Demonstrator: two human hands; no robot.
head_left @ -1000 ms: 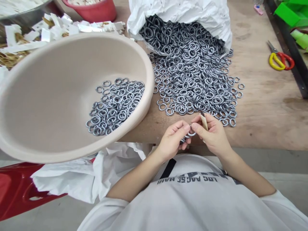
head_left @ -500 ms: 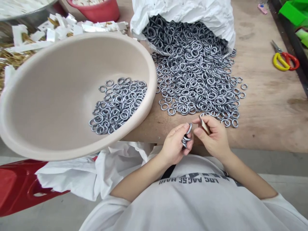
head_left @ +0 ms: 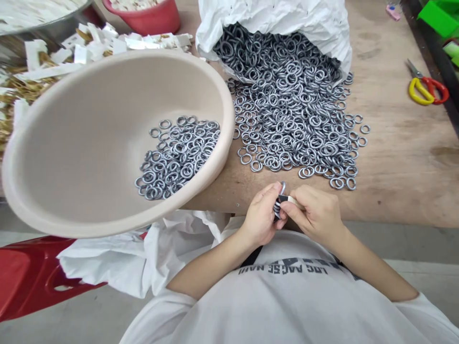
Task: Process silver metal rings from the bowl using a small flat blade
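Many silver metal rings lie heaped at 12 o'clock, fewer in our beige plastic basin at 9 o'clock; our left hand closes on a ring stack, our right hand pinches a pale strip.

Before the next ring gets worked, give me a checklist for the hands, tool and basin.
Left hand holding a small stack of metal rings: ok.
Right hand holding the wooden-handled tool, its dark tip at the stack: ok.
Loose ring pile on the plywood table, apart from both hands: ok.
Basin rings lying together low in the tilted beige basin: ok.
What supports the basin: cannot tell, its underside is hidden.
Ring ends in the stack: cannot tell, the fingers cover them.
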